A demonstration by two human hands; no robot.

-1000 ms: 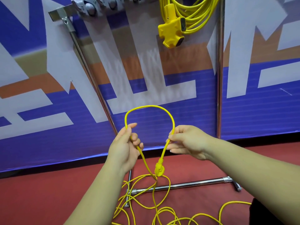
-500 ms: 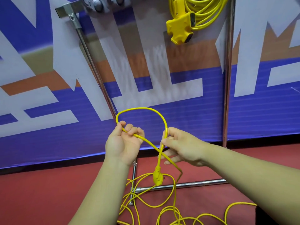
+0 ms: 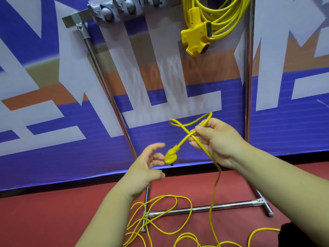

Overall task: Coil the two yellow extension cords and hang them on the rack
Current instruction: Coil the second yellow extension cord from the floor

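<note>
Yellow extension cord, 1 of 2, sits in the right hand at center right of the frame. Thumb and fingers close the grip on the point where the cord crosses itself under 1 small loop. Its plug hangs down and to the left of that crossing, just beside the fingertips of the left hand. That hand's grip is wide open, fingers spread and blurred, holding nothing; whether they touch the plug cannot be told. From the right hand the cord drops to the red floor, where its slack lies in loose curls across the base bars of the chrome rack at lower center. The other cord, already coiled, hangs from the rack's top at upper right, its yellow socket block dangling below the coil. A blue, white and orange banner stands behind.
</note>
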